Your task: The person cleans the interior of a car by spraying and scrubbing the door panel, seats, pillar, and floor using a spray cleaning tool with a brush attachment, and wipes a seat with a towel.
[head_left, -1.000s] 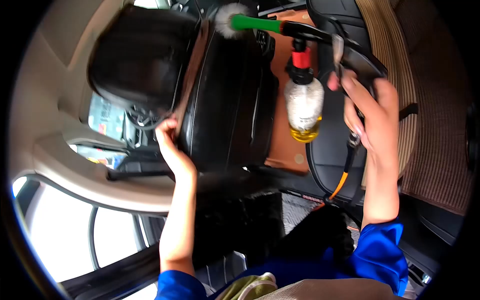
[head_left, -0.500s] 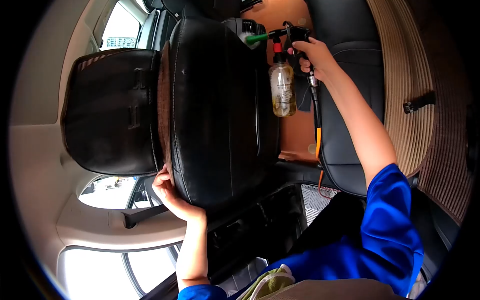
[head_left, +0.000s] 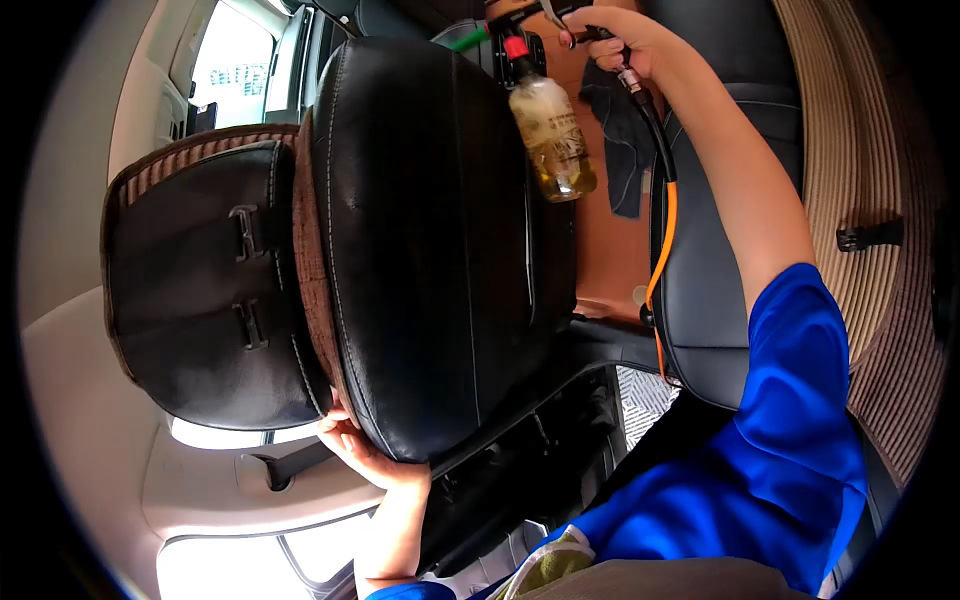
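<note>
Here, we see the right hand (head_left: pixel 615 42) with its fingers curled around the handle of a spray gun (head_left: pixel 520 17), near the top edge of the view. From the gun hangs a clear bottle (head_left: pixel 552 135) with a red collar and yellowish liquid in its lower end, tilted in our view between the front seat (head_left: pixel 420 240) and the rear seat (head_left: pixel 725 240). A green nozzle (head_left: pixel 468 41) points past the front seat's far edge, its tip hidden from us. Behind the hand, an orange hose (head_left: pixel 668 235) runs along the rear seat's edge. The left hand (head_left: pixel 368 455) has its fingers partly bent at the front seat's near edge, beside the headrest (head_left: pixel 190 290) and a brown cover (head_left: pixel 312 250); we cannot tell whether it grips anything. Near the bottle, we find a dark cloth (head_left: pixel 622 150) over the brown mat (head_left: pixel 608 265).
</note>
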A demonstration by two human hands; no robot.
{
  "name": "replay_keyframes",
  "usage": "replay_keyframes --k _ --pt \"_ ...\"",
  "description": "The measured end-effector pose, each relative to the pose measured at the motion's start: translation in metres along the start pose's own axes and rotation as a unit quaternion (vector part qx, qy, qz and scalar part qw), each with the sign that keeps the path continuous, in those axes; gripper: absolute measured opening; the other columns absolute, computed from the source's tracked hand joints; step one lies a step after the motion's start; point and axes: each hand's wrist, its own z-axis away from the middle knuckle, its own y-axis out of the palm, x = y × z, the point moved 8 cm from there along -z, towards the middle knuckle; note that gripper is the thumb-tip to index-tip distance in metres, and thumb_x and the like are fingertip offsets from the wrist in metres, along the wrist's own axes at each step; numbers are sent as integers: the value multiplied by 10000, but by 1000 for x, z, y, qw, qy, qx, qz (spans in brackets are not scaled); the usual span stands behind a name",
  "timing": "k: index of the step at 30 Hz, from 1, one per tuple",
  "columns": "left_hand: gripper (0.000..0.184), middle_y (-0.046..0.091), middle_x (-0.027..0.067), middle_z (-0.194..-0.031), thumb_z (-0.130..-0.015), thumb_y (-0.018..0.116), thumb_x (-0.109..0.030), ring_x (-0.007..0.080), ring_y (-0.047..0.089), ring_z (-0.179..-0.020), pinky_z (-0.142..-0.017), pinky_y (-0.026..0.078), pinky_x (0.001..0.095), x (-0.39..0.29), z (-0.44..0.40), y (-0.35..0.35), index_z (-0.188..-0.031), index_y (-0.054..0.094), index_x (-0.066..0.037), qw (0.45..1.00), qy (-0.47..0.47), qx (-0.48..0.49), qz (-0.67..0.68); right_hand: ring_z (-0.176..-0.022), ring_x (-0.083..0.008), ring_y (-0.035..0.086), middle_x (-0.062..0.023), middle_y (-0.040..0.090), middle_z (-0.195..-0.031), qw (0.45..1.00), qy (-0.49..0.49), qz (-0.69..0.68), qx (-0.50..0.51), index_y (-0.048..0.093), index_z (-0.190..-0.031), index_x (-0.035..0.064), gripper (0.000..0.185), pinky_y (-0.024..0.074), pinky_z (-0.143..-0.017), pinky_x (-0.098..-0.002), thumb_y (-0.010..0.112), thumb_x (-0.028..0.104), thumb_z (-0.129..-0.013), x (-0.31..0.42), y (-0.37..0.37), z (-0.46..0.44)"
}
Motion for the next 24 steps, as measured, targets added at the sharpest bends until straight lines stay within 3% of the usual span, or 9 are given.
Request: replay_keyframes --k 7,8,10,13,15,16,17,20,24 --pt "277 434 72 -1226 -907 441 -358 182 413 -1165 -1021 287 362 5 2 -4 -1058 399 -129 998 -55 -22 35 -404 -19 293 16 535 -685 980 117 57 -151 542 -837 45 123 243 -351 -207 548 167 -852 -83 -55 10" --pt "289 405 44 -1004 -901 371 -382 151 405 -967 -904 299 318 -7 2 8 -1016 399 -118 997 -25 -64 -35 -404 -19 293 16 535 -685 979 121 57 -151 542 -837 45 123 243 -351 -207 548 167 -852 -91 -59 16" --pt "283 399 46 -1011 -911 341 -372 156 398 -971 -918 280 322 -9 2 7 -1022 390 -116 995 -25 -61 -71 -400 -24 299 12 532 -679 964 110 11 -240 537 -829 42 110 248 -351 -218 541 150 -844 -103 -77 32" --pt "265 382 48 -1021 -930 275 -342 161 382 -987 -947 243 322 -9 4 -2 -1028 366 -114 987 -12 -42 -156 -395 -34 306 4 538 -682 951 176 -42 -249 527 -821 40 98 256 -350 -224 539 137 -830 -142 -91 38" --pt "397 407 66 -1162 -907 371 -454 176 405 -1116 -1000 266 368 -7 7 -9 -1065 401 -92 971 -28 -17 -237 -402 -57 347 -15 546 -677 939 165 -35 -299 518 -847 45 78 281 -353 -230 548 95 -795 -158 -91 44" --pt "410 381 126 -1182 -899 451 -365 244 397 -1107 -992 251 413 1 10 -15 -1156 380 -54 993 -49 -25 -100 -407 -69 358 -24 549 -671 944 132 -28 -300 525 -844 48 62 289 -354 -239 538 81 -793 -160 -88 43" --pt "410 381 126 -1182 -899 451 -365 244 397 -1107 -992 251 413 1 11 -22 -1156 380 -54 994 -48 -24 -98 -413 -80 369 -32 552 -665 948 99 -22 -301 532 -841 50 53 298 -355 -248 527 68 -791 -160 -86 42" --pt "543 358 207 -1211 -859 554 -252 342 383 -1120 -976 241 469 -19 13 2 -1293 301 -46 905 133 136 -381 -408 -64 384 -66 620 -778 960 14 -28 -280 508 -910 27 122 297 -352 -231 541 62 -798 -140 -68 42" --pt "817 313 258 -1272 -788 655 -169 418 352 -1157 -959 243 505 -37 19 22 -1409 129 -110 832 248 191 -458 -375 -65 370 -49 594 -758 957 18 -57 -282 504 -906 26 108 281 -339 -231 535 69 -812 -141 -68 52"
